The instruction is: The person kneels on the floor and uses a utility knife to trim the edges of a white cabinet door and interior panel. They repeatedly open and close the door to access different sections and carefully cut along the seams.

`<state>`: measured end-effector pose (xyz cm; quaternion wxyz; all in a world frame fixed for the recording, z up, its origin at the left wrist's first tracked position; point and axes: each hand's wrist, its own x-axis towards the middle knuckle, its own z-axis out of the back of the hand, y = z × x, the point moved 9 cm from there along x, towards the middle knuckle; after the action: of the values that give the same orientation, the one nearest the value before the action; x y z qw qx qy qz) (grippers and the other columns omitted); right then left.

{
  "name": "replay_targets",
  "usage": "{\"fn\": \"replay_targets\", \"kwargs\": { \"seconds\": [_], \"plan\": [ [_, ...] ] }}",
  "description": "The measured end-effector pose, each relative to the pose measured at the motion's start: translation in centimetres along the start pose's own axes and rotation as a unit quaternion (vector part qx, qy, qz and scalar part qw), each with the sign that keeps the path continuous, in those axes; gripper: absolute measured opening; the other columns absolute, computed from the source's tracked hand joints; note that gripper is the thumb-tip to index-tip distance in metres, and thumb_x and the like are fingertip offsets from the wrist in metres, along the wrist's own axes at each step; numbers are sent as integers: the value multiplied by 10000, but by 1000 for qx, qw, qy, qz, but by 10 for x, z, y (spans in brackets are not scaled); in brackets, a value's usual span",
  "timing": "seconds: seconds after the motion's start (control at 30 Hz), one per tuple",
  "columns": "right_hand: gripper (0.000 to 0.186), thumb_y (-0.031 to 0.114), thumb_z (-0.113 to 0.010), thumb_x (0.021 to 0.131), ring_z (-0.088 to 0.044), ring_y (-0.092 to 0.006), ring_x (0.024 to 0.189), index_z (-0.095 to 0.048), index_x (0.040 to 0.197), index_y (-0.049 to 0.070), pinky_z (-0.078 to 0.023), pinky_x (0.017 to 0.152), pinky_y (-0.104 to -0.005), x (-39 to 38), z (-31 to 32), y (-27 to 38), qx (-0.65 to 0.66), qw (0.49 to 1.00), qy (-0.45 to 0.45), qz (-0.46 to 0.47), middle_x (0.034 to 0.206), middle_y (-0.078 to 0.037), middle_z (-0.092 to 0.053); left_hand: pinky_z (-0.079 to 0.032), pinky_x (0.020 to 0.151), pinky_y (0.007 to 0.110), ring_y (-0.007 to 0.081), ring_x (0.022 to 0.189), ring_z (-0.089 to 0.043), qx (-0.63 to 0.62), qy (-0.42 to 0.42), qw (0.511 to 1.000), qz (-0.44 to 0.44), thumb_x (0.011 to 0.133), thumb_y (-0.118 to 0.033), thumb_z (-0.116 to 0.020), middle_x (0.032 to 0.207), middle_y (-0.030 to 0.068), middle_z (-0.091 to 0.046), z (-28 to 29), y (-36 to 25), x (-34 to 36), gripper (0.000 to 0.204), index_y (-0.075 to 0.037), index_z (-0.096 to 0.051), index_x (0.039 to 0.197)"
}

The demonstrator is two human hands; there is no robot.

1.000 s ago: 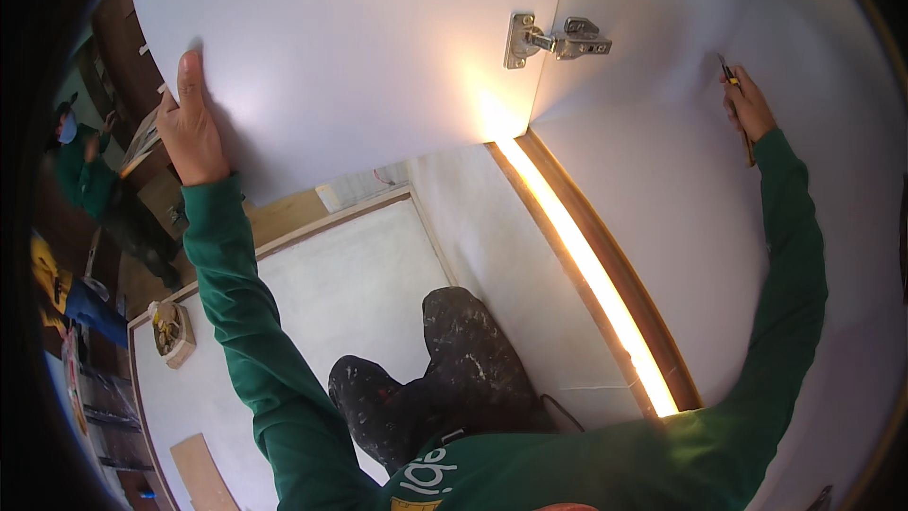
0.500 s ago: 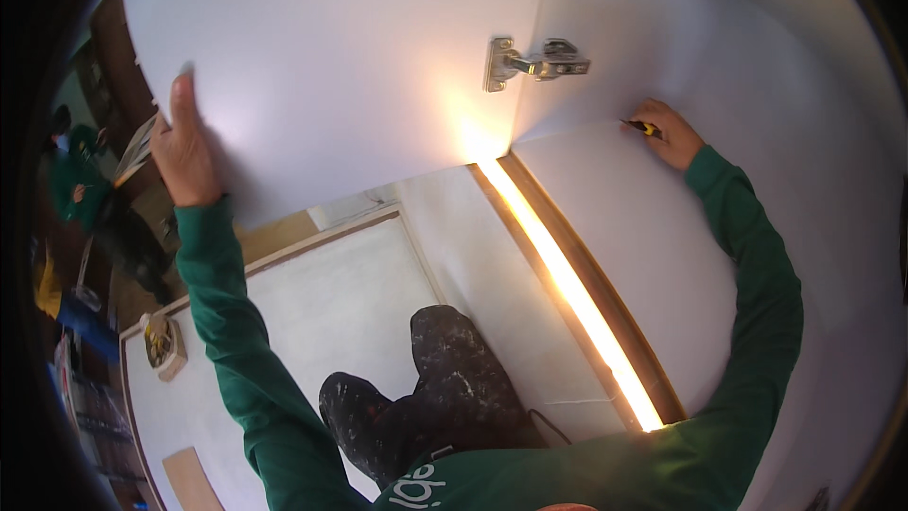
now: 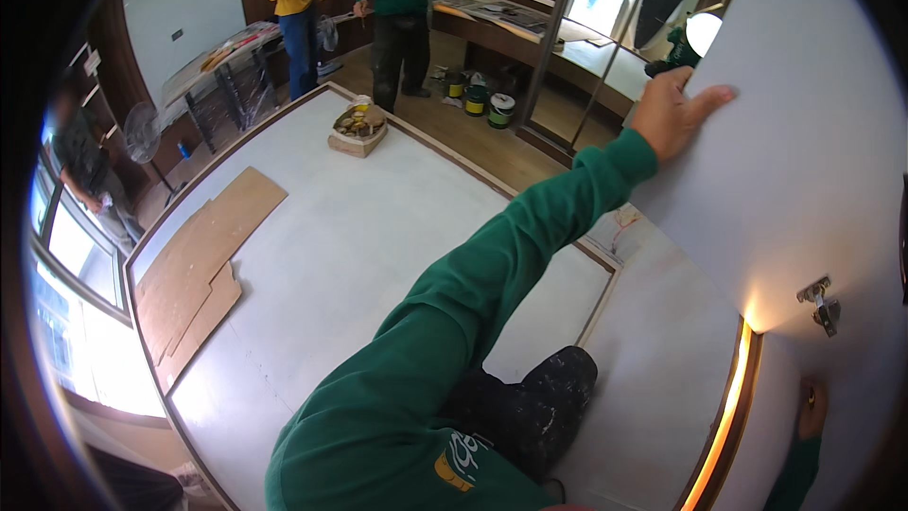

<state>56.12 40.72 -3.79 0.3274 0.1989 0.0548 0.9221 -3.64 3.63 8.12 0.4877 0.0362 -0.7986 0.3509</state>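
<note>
My left hand (image 3: 679, 115) is closed on the edge of a white door panel (image 3: 776, 142), with its thumb on the panel face. A metal hinge (image 3: 815, 298) is fixed to the white surface, above a glowing light strip (image 3: 719, 426) in a wooden channel. My right hand (image 3: 810, 407), low at the right edge beside the white interior, is partly hidden and dim, closed round a small yellow-and-black tool. My dark, paint-spotted trousers show below my left arm.
A framed white platform (image 3: 331, 227) bears brown boards (image 3: 199, 265) and a box of items (image 3: 357, 135). Beyond are three people (image 3: 397, 0) (image 3: 298, 0) (image 3: 90, 151), a standing fan (image 3: 142, 137), paint buckets (image 3: 501, 111), covered tables (image 3: 482, 14) and a mirrored panel.
My view has swung left, bringing the room into sight and shifting the hinge rightward. My left hand still grips the panel; my right hand, with the tool, has moved lower along the interior.
</note>
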Motion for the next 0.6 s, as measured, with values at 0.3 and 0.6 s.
{"fn": "replay_targets", "kwargs": {
  "seconds": [0.3, 0.6],
  "plan": [
    [414, 272, -517, 1101, -583, -293, 1210, -586, 1388, -19, -475, 1031, -379, 20, 25, -146, 312, 935, -77, -150, 1280, -147, -624, -594, 795, 319, 160, 856, -726, 33, 0, 998, 56, 985, -484, -781, 977, 136, -776, 0, 7, -13, 596, 78, -696, 1164],
    [371, 305, -569, 1082, -558, -232, 914, -634, 1329, 36, -500, 816, -353, 37, 7, -163, 479, 819, -115, -293, 1013, -78, -596, -560, 898, 395, 305, 979, -721, 117, -35, 991, 61, 1017, -402, -742, 1083, 207, -738, 3, 5, -21, 533, 37, -585, 1275]
  ]
}}
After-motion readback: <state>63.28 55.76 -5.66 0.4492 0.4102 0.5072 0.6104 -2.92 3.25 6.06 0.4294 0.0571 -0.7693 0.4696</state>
